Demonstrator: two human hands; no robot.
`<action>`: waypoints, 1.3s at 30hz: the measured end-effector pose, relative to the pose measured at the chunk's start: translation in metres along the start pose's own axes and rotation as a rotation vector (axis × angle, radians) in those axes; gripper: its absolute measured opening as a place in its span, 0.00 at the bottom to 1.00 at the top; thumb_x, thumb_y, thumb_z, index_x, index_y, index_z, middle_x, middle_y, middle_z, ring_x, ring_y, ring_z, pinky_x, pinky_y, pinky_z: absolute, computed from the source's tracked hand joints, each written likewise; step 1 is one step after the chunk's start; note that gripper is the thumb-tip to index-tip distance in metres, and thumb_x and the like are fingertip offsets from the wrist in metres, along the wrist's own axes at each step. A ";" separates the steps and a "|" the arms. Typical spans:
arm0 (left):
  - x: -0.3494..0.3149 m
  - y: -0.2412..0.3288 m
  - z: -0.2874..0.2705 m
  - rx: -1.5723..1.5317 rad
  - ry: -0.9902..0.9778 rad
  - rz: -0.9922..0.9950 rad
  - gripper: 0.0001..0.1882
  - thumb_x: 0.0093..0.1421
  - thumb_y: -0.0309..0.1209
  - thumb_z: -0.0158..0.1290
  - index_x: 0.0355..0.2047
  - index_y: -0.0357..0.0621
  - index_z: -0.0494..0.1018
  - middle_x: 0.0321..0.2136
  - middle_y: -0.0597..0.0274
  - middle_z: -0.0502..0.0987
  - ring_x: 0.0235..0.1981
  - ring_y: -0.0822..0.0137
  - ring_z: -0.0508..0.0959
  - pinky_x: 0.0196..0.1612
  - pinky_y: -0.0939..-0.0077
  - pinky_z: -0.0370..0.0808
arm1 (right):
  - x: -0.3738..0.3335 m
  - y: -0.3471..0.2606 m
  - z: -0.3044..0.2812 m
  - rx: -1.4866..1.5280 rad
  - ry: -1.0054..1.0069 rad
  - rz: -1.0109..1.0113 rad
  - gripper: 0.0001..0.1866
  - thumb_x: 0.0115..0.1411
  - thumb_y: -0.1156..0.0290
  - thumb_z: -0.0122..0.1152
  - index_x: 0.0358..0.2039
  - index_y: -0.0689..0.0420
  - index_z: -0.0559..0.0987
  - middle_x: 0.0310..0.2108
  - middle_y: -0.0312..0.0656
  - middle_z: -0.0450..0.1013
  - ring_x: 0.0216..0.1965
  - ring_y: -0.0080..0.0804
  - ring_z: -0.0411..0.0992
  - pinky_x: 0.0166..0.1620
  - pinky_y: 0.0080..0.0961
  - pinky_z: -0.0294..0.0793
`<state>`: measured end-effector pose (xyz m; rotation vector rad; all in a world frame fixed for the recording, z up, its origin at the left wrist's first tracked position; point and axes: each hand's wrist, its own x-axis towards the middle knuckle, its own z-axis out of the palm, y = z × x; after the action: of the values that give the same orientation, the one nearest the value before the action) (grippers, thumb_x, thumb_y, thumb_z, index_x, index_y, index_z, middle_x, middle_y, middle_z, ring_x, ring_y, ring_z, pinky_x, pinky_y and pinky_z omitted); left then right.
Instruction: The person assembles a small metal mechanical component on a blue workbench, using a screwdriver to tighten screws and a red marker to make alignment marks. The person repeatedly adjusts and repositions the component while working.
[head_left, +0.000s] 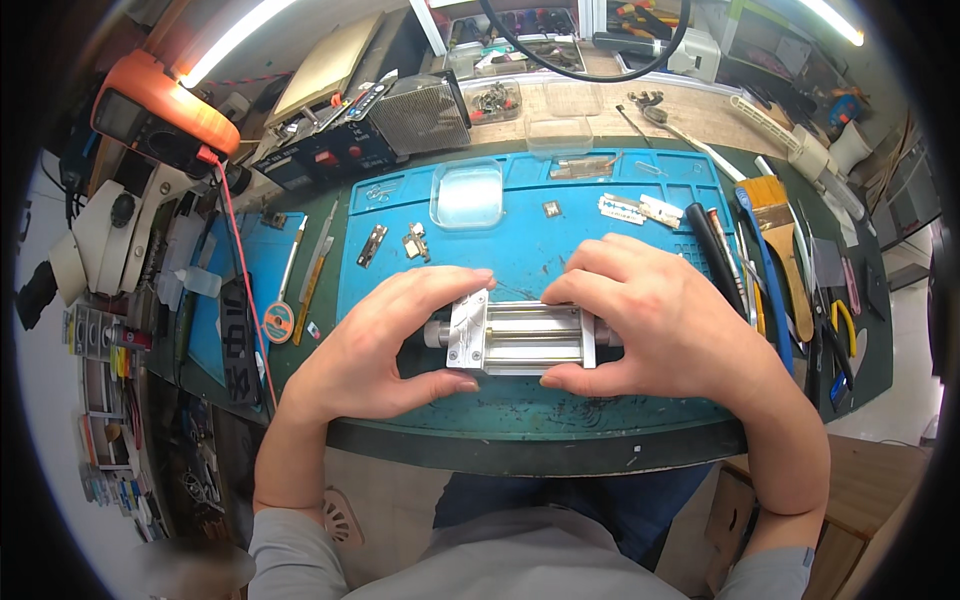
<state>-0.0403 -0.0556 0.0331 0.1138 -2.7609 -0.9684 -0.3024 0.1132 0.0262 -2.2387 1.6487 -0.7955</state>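
A silver metal clamp fixture [535, 340] with parallel rods between its end blocks is at the front middle of the blue work mat [490, 405]. My left hand [375, 345] curves around its left block, fingertips at the far edge and thumb at the near edge. Round the right end my right hand [650, 320] is closed, its thumb along the near side and its fingers over the far side. My palms hide both ends of the fixture in part. Beyond it on the mat lie small metal parts, among them a dark strip [372, 245] and a little square chip [551, 209].
A clear plastic box [467, 195] stands on the mat's far part, with razor blades [622, 209] to its right. Brushes [775, 225], a black-handled tool [715, 255] and yellow-handled pliers [842, 335] line the right side. An orange multimeter [165, 115] and a solder spool [278, 322] are left.
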 end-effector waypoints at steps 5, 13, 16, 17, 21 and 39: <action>0.000 0.001 0.001 0.021 -0.007 0.034 0.49 0.52 0.36 0.78 0.71 0.35 0.68 0.62 0.47 0.79 0.63 0.50 0.78 0.67 0.56 0.73 | -0.001 0.001 0.001 -0.040 -0.038 -0.024 0.29 0.55 0.50 0.79 0.46 0.61 0.82 0.40 0.45 0.74 0.46 0.44 0.75 0.52 0.39 0.78; 0.001 0.002 0.003 0.030 -0.004 0.029 0.51 0.50 0.34 0.79 0.72 0.35 0.68 0.61 0.49 0.80 0.61 0.50 0.78 0.64 0.57 0.74 | -0.002 0.001 0.004 -0.074 -0.033 -0.045 0.28 0.55 0.52 0.79 0.46 0.60 0.81 0.42 0.45 0.74 0.47 0.45 0.74 0.52 0.39 0.78; 0.001 0.003 0.002 0.038 -0.007 0.029 0.51 0.50 0.34 0.79 0.72 0.35 0.68 0.61 0.49 0.80 0.61 0.50 0.78 0.63 0.57 0.75 | -0.001 0.001 0.003 -0.080 -0.034 -0.055 0.28 0.56 0.52 0.78 0.46 0.60 0.81 0.42 0.45 0.74 0.47 0.44 0.74 0.52 0.39 0.78; 0.001 0.003 0.002 0.039 -0.007 0.031 0.51 0.50 0.34 0.79 0.72 0.35 0.68 0.61 0.49 0.80 0.61 0.50 0.78 0.64 0.57 0.75 | -0.001 0.001 0.003 -0.082 -0.034 -0.060 0.27 0.56 0.52 0.78 0.45 0.60 0.81 0.42 0.45 0.74 0.47 0.44 0.74 0.52 0.39 0.78; 0.000 0.002 0.003 0.039 -0.002 0.031 0.51 0.50 0.34 0.79 0.71 0.35 0.68 0.61 0.49 0.80 0.61 0.50 0.78 0.64 0.57 0.75 | 0.000 0.001 0.002 -0.106 -0.040 -0.070 0.26 0.56 0.51 0.78 0.44 0.60 0.81 0.41 0.45 0.74 0.46 0.44 0.75 0.52 0.39 0.78; 0.000 0.000 0.004 0.036 0.006 0.038 0.50 0.50 0.35 0.79 0.71 0.35 0.68 0.61 0.49 0.80 0.60 0.50 0.78 0.63 0.57 0.75 | 0.000 0.002 0.000 -0.110 -0.041 -0.098 0.28 0.53 0.53 0.81 0.45 0.60 0.81 0.42 0.44 0.74 0.47 0.44 0.75 0.52 0.38 0.79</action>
<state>-0.0412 -0.0531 0.0306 0.0700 -2.7655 -0.9077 -0.3040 0.1125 0.0256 -2.4100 1.6115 -0.6925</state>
